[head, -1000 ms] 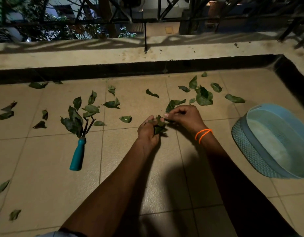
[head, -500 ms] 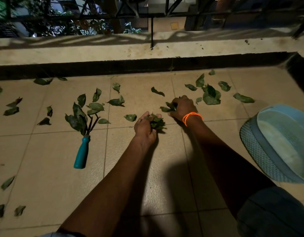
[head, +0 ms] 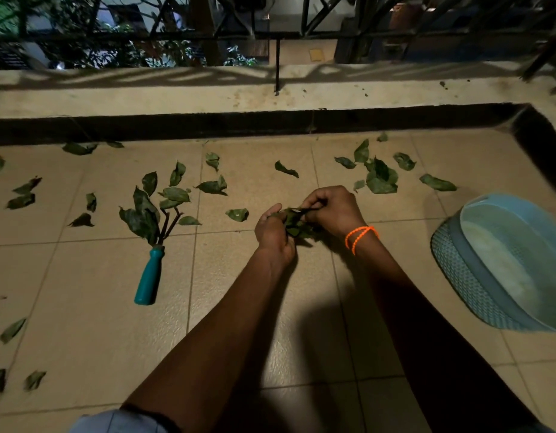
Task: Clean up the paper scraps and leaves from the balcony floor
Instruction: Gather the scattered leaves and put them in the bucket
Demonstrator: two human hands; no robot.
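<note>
I had a teal-handled hand rake with dark metal prongs (head: 151, 267) lying on the beige tiled floor (head: 83, 307), handle toward me. Off to the right sat a light blue plastic mesh basket (head: 476, 289), tipped on its side. Beyond ran a pale concrete ledge (head: 176, 95), with a black metal railing (head: 276, 35) standing on it.

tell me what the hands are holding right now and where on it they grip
A bunch of leaves. The left hand clasps its left side; the right hand pinches its top edge.
</note>
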